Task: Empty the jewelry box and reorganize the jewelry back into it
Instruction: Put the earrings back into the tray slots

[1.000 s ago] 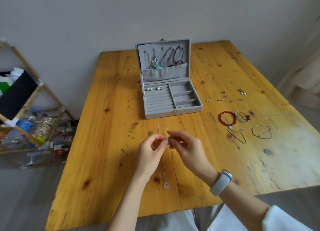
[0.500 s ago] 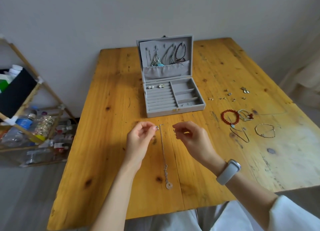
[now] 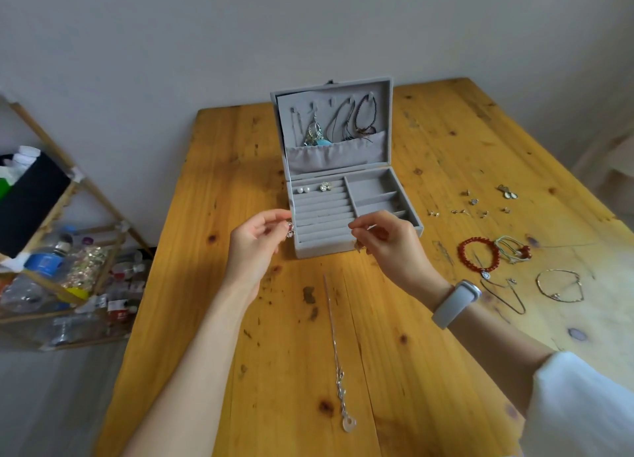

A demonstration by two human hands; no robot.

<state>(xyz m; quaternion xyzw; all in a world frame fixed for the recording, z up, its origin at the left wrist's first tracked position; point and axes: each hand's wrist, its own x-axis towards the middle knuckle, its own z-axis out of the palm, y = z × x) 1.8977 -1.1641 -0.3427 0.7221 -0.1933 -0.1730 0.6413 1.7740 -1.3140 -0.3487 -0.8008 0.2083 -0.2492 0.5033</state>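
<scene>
The grey jewelry box (image 3: 326,247) stands open at the table's middle. Necklaces and a turquoise pendant (image 3: 320,137) hang in its lid, and pearl studs (image 3: 303,190) sit in the ring rolls. My left hand (image 3: 255,247) pinches a small silvery piece (image 3: 290,231) at the box's front left corner. My right hand (image 3: 391,247) pinches another tiny piece (image 3: 357,247) just in front of the box. A silver necklace (image 3: 334,340) with a pale round pendant (image 3: 349,424) lies stretched on the table below my hands.
To the right on the wooden table (image 3: 212,182) lie a red bead bracelet (image 3: 478,253), a cord bracelet (image 3: 513,249), a silver bangle (image 3: 559,285), a thin chain (image 3: 504,295) and several small earrings (image 3: 473,201). A bamboo shelf (image 3: 51,250) with bottles stands left of the table.
My hands came apart, each pinching a small piece, and rose from above the necklace toward the box front. The necklace stays flat on the table.
</scene>
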